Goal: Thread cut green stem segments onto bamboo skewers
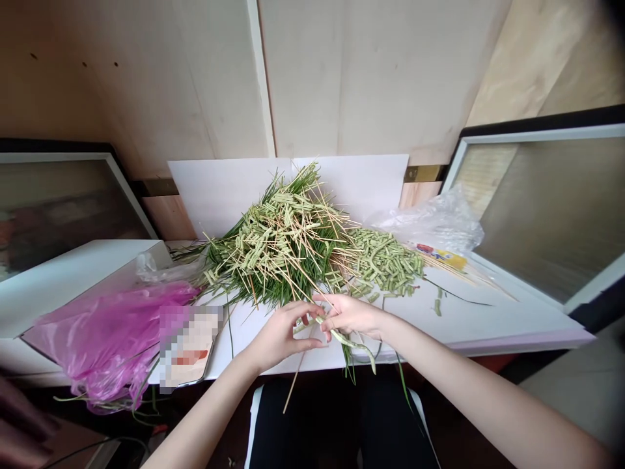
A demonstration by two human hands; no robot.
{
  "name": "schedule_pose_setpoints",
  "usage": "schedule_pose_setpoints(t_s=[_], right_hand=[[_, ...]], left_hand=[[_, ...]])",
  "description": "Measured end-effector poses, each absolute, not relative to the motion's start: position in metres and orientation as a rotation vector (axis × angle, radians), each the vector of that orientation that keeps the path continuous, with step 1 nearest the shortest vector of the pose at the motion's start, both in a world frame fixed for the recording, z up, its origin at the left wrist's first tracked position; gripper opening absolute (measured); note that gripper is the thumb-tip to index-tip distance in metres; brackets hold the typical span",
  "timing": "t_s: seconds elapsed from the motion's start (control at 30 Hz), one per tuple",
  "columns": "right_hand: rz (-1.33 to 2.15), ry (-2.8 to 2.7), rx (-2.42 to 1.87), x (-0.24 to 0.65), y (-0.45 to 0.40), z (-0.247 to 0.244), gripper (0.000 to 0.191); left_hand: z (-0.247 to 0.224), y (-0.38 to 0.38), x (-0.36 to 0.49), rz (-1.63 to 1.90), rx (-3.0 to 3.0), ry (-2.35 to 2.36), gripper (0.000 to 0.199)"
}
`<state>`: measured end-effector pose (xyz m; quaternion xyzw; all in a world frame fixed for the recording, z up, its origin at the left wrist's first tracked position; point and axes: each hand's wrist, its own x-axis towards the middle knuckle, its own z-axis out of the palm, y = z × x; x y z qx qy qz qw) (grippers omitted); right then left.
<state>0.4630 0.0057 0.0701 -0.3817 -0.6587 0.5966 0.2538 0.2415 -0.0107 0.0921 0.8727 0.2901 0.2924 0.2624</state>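
Note:
My right hand (349,315) is closed on a long pale green bean (360,349), whose free end hangs past the table's front edge. A thin wooden skewer runs by its fingers. Close beside it on the left, my left hand (286,337) curves with thumb and fingers apart; a bit of pale green shows behind its fingers. Just beyond both hands rises a heap of skewers threaded with cut bean pieces (278,221), lying over long green stalks (293,273). Right of the heap is a pile of loose cut bean pieces (385,260).
On the left lie a pink plastic bag (117,332), a partly blurred phone-like object (193,352) and a white box (97,273). A clear plastic bag (434,218) and bare skewers (469,270) are at right. The white table (517,326) ends near my knees; framed panels flank it.

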Motion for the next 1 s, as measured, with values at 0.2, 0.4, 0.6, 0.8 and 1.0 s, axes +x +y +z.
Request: schedule_pose_setpoints(t_s=[0.2,0.4,0.6,0.8,1.0], right_hand=[[1.71,-1.726,-0.98,0.458,0.026,0.067,0.069],[1.754,-1.898,-0.911,0.478,0.04,0.08,0.034],[1.681,-2.083,-0.856,0.489,0.05,0.083,0.031],[1.486,-2.267,-0.901,0.481,0.06,0.082,0.025],[1.002,-2.469,-0.999,0.476,0.051,0.072,0.018]], left_hand=[[0.089,0.008,0.248,0.748,2.226,0.796,0.02],[0.092,0.036,0.248,0.711,2.265,0.807,0.022],[0.103,0.056,0.245,0.703,2.445,0.773,0.023],[0.108,0.047,0.255,0.534,2.941,0.663,0.032],[0.09,0.044,0.247,0.381,2.829,0.658,0.044]])
